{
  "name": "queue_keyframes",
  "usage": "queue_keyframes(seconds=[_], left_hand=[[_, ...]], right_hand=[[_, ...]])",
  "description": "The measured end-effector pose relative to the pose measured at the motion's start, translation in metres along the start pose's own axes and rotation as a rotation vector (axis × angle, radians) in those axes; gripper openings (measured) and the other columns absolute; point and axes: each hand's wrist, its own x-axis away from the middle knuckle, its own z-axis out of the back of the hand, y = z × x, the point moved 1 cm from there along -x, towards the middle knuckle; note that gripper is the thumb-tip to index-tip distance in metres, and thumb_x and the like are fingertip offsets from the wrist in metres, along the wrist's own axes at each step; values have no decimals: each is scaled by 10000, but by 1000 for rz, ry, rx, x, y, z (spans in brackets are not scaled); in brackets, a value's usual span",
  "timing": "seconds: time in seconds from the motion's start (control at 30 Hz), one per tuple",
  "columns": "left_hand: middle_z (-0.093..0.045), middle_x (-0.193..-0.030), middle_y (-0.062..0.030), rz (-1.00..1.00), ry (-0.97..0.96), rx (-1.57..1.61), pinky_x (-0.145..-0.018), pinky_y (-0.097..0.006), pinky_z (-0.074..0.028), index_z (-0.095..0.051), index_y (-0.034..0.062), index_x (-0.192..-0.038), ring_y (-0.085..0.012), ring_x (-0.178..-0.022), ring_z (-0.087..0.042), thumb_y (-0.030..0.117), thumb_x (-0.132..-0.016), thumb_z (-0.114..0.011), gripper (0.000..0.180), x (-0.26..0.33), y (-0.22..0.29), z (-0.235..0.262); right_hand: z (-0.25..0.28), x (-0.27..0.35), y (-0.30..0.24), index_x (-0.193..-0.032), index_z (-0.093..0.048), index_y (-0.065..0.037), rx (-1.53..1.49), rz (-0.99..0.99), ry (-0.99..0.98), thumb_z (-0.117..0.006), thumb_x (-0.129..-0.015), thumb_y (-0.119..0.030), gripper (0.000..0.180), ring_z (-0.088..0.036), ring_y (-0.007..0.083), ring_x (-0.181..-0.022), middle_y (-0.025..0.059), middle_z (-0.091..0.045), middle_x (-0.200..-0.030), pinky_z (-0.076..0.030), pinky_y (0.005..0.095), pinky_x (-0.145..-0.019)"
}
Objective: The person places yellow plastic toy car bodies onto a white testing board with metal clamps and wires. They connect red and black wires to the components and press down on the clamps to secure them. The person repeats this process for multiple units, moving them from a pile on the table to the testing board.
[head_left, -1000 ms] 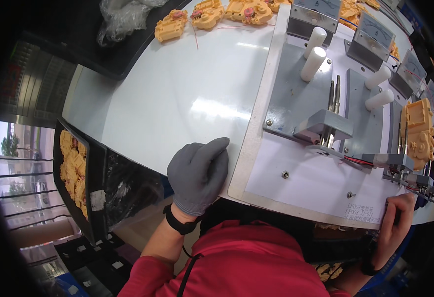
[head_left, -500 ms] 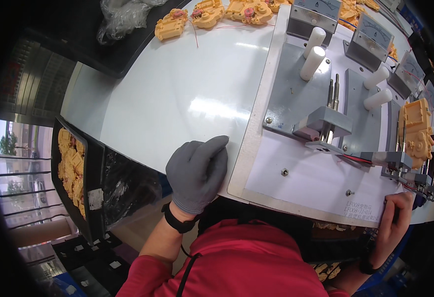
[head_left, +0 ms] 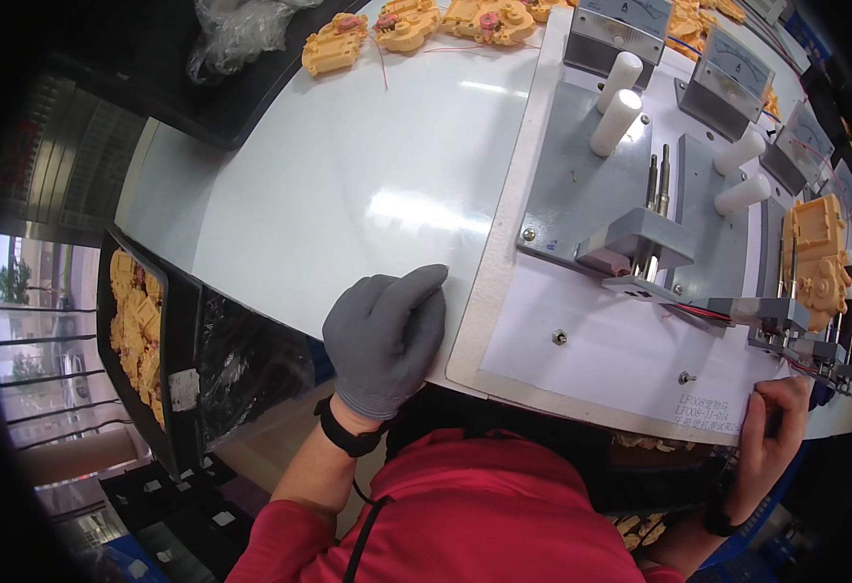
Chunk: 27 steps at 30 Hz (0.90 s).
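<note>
My left hand (head_left: pixel 384 335), in a grey glove, rests palm down on the near edge of the white table (head_left: pixel 348 185), holding nothing. My right hand (head_left: pixel 774 428), bare, grips the near right edge of the white fixture board (head_left: pixel 591 350) with its fingers curled over the rim. A grey metal test jig (head_left: pixel 640 243) with two upright pins stands on the board ahead of me. A yellow plastic part (head_left: pixel 815 253) sits in the fixture at the right.
Several yellow plastic parts (head_left: pixel 406 24) with red wires lie at the far edge of the table, beside a crumpled clear bag (head_left: pixel 236 34). White cylinders (head_left: pixel 615 112) and grey meters (head_left: pixel 615 24) stand on the board. A black tray (head_left: pixel 139 330) of yellow parts sits low at my left.
</note>
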Motion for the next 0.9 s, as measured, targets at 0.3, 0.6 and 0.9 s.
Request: queue_keyframes(seconds=[0.3,0.6,0.9], left_hand=[[-617,-733,-98,-2,-1,-11,-556,-319,-431,-695,44,-1071,-207,-598,-548,-51,-807,-702,281,0,-1,-1],[-595,-701,-78,4,10,-15,-545,-323,-427,-701,66,-1062,-201,-588,-543,-17,-805,-704,270,0,-2,-1],[-582,-663,-54,-3,43,-23,-525,-342,-419,-715,99,-1036,-215,-568,-547,16,-767,-720,282,0,-4,-4]], right_hand=[[-1,-2,0,-927,-585,7,3,28,3,-614,-798,59,142,-504,209,-805,88,-510,-860,-421,289,-735],[-1,-2,0,-920,-586,8,4,40,6,-612,-797,62,137,-495,209,-803,90,-509,-854,-414,291,-734],[-2,-3,0,-914,-583,10,8,55,13,-607,-787,67,141,-488,216,-800,90,-509,-842,-405,303,-755]])
